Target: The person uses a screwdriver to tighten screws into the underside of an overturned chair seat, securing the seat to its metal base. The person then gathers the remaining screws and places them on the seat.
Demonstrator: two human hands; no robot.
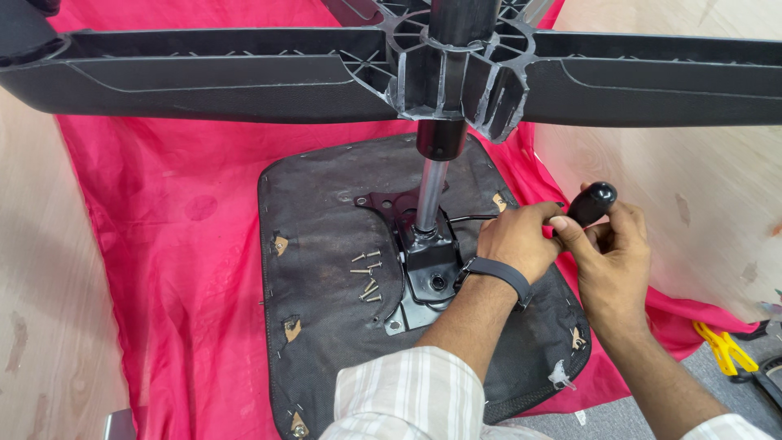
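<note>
Lever handle, black knob on thin rod: long axis runs from mechanism plate toward seat underside's right edge. Right hand clenched round knob, nearer; left hand grasping rod inboard.

- Black plastic star-shaped chair base: arms cut off at left, right and top edges; castor ends out of view.
- Chrome gas-lift column: upper part hidden inside base hub.
- Thin black metal lever rod: far end covered by left hand; join to glossy black knob handle hidden between both hands.
- Right hand: fingertips tucked behind knob, unseen.
- Small silver screws: too small for exact count.
- Yellow plastic clamp: partly cut off near right edge.
- Dark fabric seat underside: near edge hidden beneath striped sleeve.
</note>
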